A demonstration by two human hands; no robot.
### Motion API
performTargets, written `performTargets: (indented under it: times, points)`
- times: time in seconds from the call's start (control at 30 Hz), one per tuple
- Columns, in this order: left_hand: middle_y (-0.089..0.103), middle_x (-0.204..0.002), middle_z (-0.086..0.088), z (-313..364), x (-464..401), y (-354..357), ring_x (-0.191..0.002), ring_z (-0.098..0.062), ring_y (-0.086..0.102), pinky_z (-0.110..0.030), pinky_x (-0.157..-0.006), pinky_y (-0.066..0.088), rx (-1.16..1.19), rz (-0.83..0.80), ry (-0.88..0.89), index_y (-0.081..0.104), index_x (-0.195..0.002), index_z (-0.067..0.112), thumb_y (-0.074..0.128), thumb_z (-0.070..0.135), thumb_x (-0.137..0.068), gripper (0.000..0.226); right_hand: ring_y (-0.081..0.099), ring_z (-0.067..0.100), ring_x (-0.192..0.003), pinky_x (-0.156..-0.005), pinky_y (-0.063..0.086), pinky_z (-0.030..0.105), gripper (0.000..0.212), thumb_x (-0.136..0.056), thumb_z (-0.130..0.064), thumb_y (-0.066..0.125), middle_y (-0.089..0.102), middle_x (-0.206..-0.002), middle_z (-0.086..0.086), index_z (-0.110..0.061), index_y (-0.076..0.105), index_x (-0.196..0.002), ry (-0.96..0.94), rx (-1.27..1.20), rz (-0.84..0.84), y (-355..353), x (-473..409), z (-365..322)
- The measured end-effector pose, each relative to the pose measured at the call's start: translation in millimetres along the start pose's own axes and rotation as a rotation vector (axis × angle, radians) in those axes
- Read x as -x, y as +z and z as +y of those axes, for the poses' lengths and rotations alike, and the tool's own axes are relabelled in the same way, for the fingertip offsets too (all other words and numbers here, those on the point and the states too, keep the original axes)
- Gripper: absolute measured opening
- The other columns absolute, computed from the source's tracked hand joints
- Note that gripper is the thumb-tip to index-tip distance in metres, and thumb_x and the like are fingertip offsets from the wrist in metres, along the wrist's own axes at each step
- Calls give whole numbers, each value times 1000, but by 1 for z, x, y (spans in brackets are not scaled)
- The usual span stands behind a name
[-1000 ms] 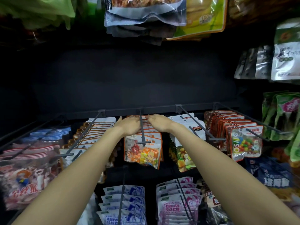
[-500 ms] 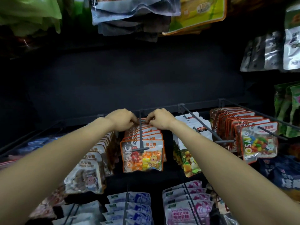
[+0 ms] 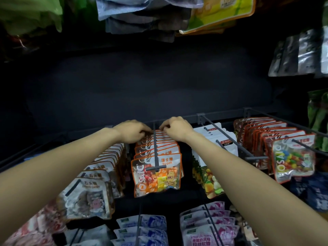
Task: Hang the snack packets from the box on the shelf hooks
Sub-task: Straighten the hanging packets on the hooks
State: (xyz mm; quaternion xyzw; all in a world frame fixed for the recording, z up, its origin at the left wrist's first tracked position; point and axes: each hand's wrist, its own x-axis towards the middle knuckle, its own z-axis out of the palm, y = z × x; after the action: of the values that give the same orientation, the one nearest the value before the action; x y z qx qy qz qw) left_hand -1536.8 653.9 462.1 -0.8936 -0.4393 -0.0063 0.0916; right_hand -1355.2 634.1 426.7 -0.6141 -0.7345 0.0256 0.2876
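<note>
A row of orange-edged snack packets (image 3: 158, 176) hangs on the grey centre hook (image 3: 155, 151), the front one showing coloured sweets. At the back of that row, my left hand (image 3: 132, 130) has its curled fingers on the top edges of the rear packets, left of the hook rod. My right hand (image 3: 175, 128) pinches the top of the rear packets on the rod's right side. Which single packet each hand holds is hidden by the fingers. The box is not in view.
Neighbouring hooks carry a white-and-brown packet row (image 3: 88, 194) on the left, white fruit packets (image 3: 213, 150) and a red-edged row (image 3: 291, 160) on the right. Blue packets (image 3: 142, 226) and pink packets (image 3: 207, 226) hang below. Larger bags (image 3: 213, 15) hang overhead. The shelf back is dark.
Both hands have slid farther back along the centre hook toward the rail, and their fingers have curled down onto the rear packets. The view has shifted left and closer.
</note>
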Motion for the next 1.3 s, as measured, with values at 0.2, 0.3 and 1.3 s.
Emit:
performTargets:
  times: [0.2,0.3,1.3]
  points:
    - [56,-134,4,-8,-10,-5,-121,-17,50,-27,-96,37,4,57,-41,59,-127,28,43,18,-99,34,61,20,-101,-86,52,35,30,-96,-25,43,67,-114,1,-24,71,-106,58,18,-103,1,-8,-6]
    - [56,-134,4,-6,-12,2,-119,-16,52,-28,-96,40,-20,20,-21,58,-128,29,43,17,-98,35,61,20,-93,-78,51,32,30,-95,-27,42,67,-108,2,-21,72,-97,55,30,-91,6,-10,-4]
    - [44,-145,1,24,64,-41,-134,-17,38,-22,-102,29,323,142,-188,45,-140,19,36,20,-102,39,36,6,-132,-103,24,17,37,-101,-18,38,44,-142,-5,-22,51,-136,-37,-423,246,-12,88,-22]
